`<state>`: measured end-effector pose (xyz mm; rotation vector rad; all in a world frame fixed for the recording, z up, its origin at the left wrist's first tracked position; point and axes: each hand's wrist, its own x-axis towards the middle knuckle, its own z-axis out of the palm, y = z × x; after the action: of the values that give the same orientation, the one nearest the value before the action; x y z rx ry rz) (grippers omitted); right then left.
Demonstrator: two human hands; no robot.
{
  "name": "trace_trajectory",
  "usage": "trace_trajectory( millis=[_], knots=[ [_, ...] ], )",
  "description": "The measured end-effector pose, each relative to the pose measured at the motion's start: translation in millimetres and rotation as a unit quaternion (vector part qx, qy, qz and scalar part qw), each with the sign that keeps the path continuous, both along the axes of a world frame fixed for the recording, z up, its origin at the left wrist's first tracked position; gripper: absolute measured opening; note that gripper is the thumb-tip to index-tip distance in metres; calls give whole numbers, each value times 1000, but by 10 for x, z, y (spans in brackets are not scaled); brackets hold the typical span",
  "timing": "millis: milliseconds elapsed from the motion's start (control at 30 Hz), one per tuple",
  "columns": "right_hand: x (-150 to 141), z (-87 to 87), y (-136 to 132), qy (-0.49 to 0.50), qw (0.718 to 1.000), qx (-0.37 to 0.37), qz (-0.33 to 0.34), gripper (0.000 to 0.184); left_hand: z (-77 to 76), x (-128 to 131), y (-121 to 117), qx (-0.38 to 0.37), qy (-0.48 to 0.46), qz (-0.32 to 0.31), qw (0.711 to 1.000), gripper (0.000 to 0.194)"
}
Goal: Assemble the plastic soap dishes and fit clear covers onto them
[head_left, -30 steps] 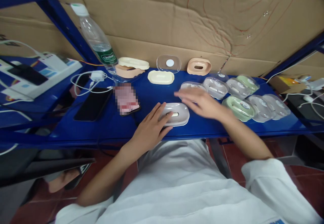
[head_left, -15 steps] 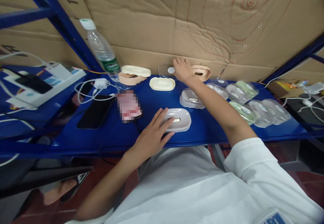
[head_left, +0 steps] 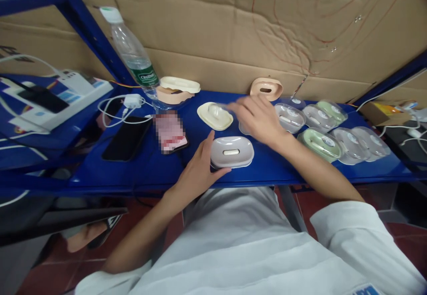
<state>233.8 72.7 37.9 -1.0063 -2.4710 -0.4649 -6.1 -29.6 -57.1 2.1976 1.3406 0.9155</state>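
A pale grey oval soap dish (head_left: 232, 152) with a slot in its middle rests near the table's front edge. Around its left end my left hand (head_left: 196, 163) has closed, thumb in front and fingers behind. Above the table, my right hand (head_left: 258, 117) pinches a clear plastic lid (head_left: 217, 111), blurred by motion. Beneath that lid sits a cream oval dish (head_left: 222, 122), partly seen through it. Behind the right hand a peach dish with a slot (head_left: 266, 89) leans against the cardboard.
Several lidded grey and green dishes (head_left: 320, 144) stand at the right. Cream and peach pieces (head_left: 175, 95) lie by a water bottle (head_left: 135, 59). Two phones (head_left: 125, 146), a white charger cable (head_left: 133, 101) and a power strip (head_left: 63, 103) are at the left. Cardboard (head_left: 207, 28) walls the back.
My right hand has lifted the clear lid from the back of the table and brought it forward. My left fingers have shifted from atop the grey dish to its left end.
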Motion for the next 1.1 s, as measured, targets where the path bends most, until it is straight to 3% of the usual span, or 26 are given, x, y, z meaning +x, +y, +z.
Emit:
trace_trajectory(
  millis=[100, 200, 367, 567, 867, 1100],
  knots=[
    [149, -162, -564, -13, 999, -11, 47, 43, -34, -5, 16, -22, -8, -1, 1000, 131],
    [228, -322, -804, -23, 992, -60, 104, 42, -39, -21, 25, -31, -9, -19, 999, 131],
    [271, -484, -785, -24, 980, -122, 153, 65, -11, -39, 23, -28, -5, -35, 999, 125],
    [217, -562, -753, 13, 982, -148, 115, 52, -11, -26, 10, -12, 10, -36, 999, 119],
    [257, -541, -708, 10, 964, -216, 156, 63, -3, -33, 10, -21, -4, -21, 1000, 119],
    [278, -546, -682, -1, 969, -188, 162, 62, -11, -31, 17, -8, -17, -45, 999, 117]
  ],
)
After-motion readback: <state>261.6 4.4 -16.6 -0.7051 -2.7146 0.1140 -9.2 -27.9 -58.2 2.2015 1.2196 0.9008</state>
